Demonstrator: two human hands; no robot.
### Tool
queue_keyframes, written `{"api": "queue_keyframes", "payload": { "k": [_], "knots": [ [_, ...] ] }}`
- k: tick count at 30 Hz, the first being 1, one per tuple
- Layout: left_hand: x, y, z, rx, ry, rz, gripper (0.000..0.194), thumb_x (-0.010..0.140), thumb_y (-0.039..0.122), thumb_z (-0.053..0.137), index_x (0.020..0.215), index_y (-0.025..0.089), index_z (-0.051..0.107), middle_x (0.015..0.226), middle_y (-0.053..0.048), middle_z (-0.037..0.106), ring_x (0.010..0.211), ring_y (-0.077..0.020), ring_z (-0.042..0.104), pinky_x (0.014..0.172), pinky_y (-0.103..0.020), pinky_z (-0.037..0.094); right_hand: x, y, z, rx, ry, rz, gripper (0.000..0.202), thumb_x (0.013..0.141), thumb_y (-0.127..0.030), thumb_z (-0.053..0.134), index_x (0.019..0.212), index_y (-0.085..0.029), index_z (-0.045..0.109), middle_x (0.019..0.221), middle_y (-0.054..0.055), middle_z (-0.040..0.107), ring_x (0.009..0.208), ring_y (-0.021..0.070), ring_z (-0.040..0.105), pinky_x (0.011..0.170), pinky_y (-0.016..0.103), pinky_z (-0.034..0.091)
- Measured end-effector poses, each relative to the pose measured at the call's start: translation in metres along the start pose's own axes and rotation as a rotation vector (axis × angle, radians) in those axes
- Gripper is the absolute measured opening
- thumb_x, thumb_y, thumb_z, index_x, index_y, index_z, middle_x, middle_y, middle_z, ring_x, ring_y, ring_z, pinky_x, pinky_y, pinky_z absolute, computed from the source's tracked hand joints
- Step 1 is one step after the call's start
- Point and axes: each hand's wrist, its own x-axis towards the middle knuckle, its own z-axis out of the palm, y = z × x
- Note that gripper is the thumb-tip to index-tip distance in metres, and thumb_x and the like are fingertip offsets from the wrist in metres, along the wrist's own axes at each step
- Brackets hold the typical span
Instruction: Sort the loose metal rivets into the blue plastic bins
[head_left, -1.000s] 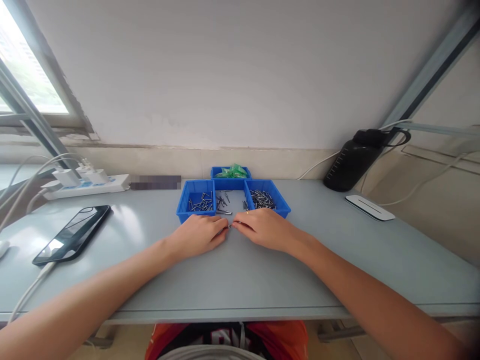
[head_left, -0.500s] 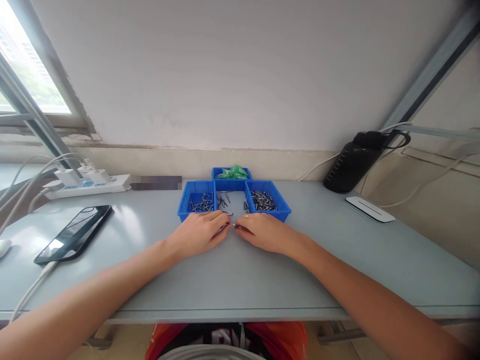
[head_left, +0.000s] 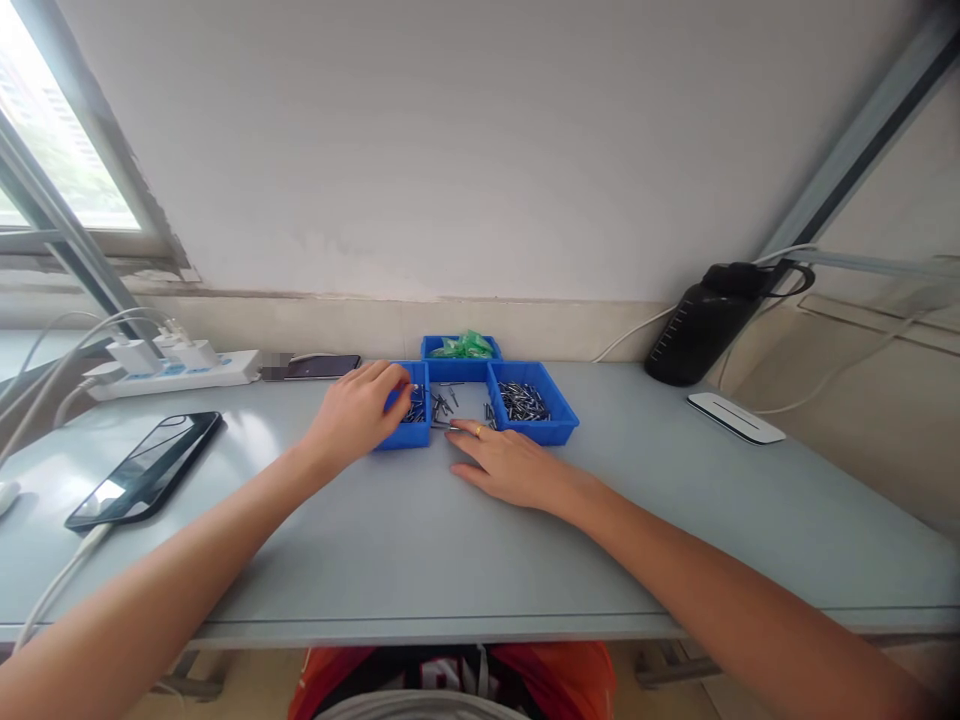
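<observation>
My left hand is over the left blue bin, its thumb and fingertips drawn together. Whatever they pinch is too small to make out. Small rivet-like metal pins lie in that bin, partly hidden by the hand. My right hand rests low over the table in front of the bins, fingers apart. Its index fingertip is at a loose metal pin; whether it touches is unclear. More loose pins lie on the table between the bins. The right blue bin holds a heap of dark metal pins.
Behind stands a blue bin with green plastic packets. At left are a charging phone, a power strip and another phone. At right stand a black bottle and a flat white device.
My hands were together in front of the bins, fingertips at a small part. The left has moved up and left over the left bin; the right has spread its fingers near the loose pins.
</observation>
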Motion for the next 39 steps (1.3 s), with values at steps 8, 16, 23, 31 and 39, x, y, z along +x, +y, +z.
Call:
{"api": "queue_keyframes", "payload": {
  "k": [8, 16, 23, 31, 39],
  "knots": [
    [0.002, -0.013, 0.003, 0.163, -0.245, -0.129, 0.02, 0.09, 0.028, 0.042, 0.09, 0.02, 0.06, 0.084, -0.003, 0.067, 0.078, -0.021, 0.061, 0.059, -0.03, 0.039, 0.007, 0.0, 0.004, -0.031, 0.001, -0.016, 0.05, 0.095, -0.046, 0.03, 0.133, -0.02, 0.049, 0.146, 0.01, 0.041, 0.098, 0.0265, 0.065, 0.079, 0.04, 0.05],
    [-0.007, 0.007, 0.001, 0.018, -0.113, 0.26, 0.023, 0.094, 0.026, 0.037, 0.091, 0.017, 0.059, 0.081, -0.003, 0.063, 0.078, -0.0167, 0.058, 0.069, -0.028, 0.044, -0.001, 0.003, -0.002, 0.009, 0.009, -0.028, 0.036, 0.094, -0.038, 0.037, 0.119, -0.021, 0.058, 0.122, 0.009, 0.058, 0.089, 0.0207, 0.065, 0.074, 0.033, 0.047],
    [-0.026, 0.04, 0.004, -0.037, -0.418, 0.441, 0.022, 0.095, 0.03, 0.035, 0.095, 0.019, 0.054, 0.073, 0.0, 0.062, 0.061, -0.0138, 0.06, 0.049, -0.025, 0.035, -0.005, 0.011, -0.005, 0.041, 0.014, -0.038, 0.016, 0.092, -0.026, 0.042, 0.089, -0.021, 0.057, 0.092, 0.003, 0.063, 0.074, 0.0154, 0.06, 0.061, 0.026, 0.039],
    [-0.025, 0.036, 0.011, -0.035, -0.556, 0.294, 0.024, 0.095, 0.035, 0.036, 0.098, 0.021, 0.055, 0.079, -0.001, 0.067, 0.065, -0.0177, 0.064, 0.049, -0.024, 0.035, -0.008, 0.014, -0.008, 0.127, -0.019, -0.064, 0.013, 0.091, -0.02, 0.043, 0.094, -0.021, 0.055, 0.094, 0.003, 0.065, 0.079, 0.0163, 0.061, 0.063, 0.026, 0.037],
    [-0.029, 0.036, 0.018, -0.134, -0.512, 0.353, 0.026, 0.095, 0.031, 0.038, 0.099, 0.02, 0.061, 0.085, -0.002, 0.069, 0.07, -0.0149, 0.065, 0.054, -0.023, 0.041, -0.008, 0.006, -0.012, 0.186, -0.033, -0.109, 0.011, 0.091, -0.02, 0.043, 0.092, -0.021, 0.054, 0.091, 0.003, 0.066, 0.078, 0.0157, 0.06, 0.065, 0.026, 0.038]
  ]
}}
